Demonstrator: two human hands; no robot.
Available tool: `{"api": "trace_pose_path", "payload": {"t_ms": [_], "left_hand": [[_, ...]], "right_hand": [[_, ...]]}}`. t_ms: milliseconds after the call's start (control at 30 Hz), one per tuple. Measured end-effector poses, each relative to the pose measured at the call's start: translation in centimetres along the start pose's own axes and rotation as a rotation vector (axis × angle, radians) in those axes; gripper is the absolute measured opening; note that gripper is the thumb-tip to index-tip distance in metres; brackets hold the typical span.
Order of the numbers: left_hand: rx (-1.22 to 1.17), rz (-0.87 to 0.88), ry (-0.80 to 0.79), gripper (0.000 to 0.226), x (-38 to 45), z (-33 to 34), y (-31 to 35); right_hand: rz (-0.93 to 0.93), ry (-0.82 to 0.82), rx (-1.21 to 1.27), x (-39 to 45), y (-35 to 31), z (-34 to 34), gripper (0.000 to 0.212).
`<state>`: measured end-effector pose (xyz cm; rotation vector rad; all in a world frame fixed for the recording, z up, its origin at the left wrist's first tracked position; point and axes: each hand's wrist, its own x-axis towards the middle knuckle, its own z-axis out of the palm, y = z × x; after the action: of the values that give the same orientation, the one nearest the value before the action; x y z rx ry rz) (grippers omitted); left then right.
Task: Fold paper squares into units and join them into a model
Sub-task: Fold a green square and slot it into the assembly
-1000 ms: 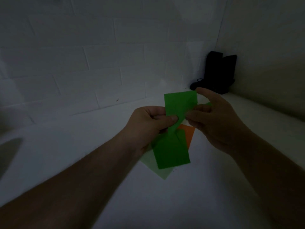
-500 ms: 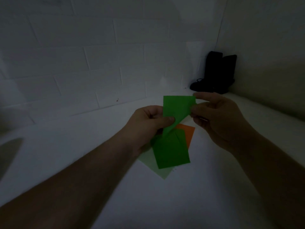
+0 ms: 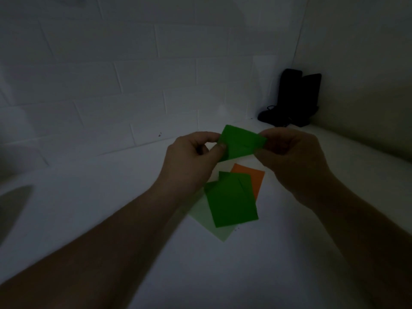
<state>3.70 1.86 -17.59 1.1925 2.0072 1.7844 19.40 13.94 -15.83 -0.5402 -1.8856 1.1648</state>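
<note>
Dim light. Green paper (image 3: 242,142) held in the air above the bench (image 3: 89,197), over the loose sheets. Left hand (image 3: 191,161) pinches its left edge, grip narrow, thumb on top; right hand (image 3: 292,159) pinches the right corner. Green sheets (image 3: 231,201), pale sheet (image 3: 209,221) and orange sheet (image 3: 252,177) lie below. Risks: edges misalign with no flat support; crease wanders in poor light; uneven pull skews the fold.

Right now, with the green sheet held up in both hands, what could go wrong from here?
The green sheet is pinched in mid-air by the left hand and right hand, with nothing flat behind it, so a crease may run crooked. The light is dim, so edges may be misaligned. Lowering the hands could scatter the loose paper stack below.
</note>
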Motion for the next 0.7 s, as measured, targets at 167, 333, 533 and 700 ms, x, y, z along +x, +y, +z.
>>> {"api": "trace_pose_path", "payload": {"t_ms": [167, 333, 533, 700], "left_hand": [[-0.085, -0.023, -0.074, 0.017, -0.47, 0.39, 0.56], [-0.195, 0.004, -0.073, 0.014, -0.37, 0.36, 0.7], [-0.165, 0.05, -0.038, 0.01, -0.09, 0.33, 0.05], [-0.33, -0.005, -0.097, 0.011, -0.11, 0.48, 0.37]], "right_hand": [[-0.123, 0.033, -0.133, -0.18, -0.09, 0.02, 0.04], [-0.167, 0.019, -0.176, -0.04, 0.23, -0.15, 0.035], [-0.215, -0.108, -0.372, -0.31, 0.47, 0.42, 0.033], [-0.113, -0.006, -0.12, 0.09, 0.59, 0.12, 0.027]]}}
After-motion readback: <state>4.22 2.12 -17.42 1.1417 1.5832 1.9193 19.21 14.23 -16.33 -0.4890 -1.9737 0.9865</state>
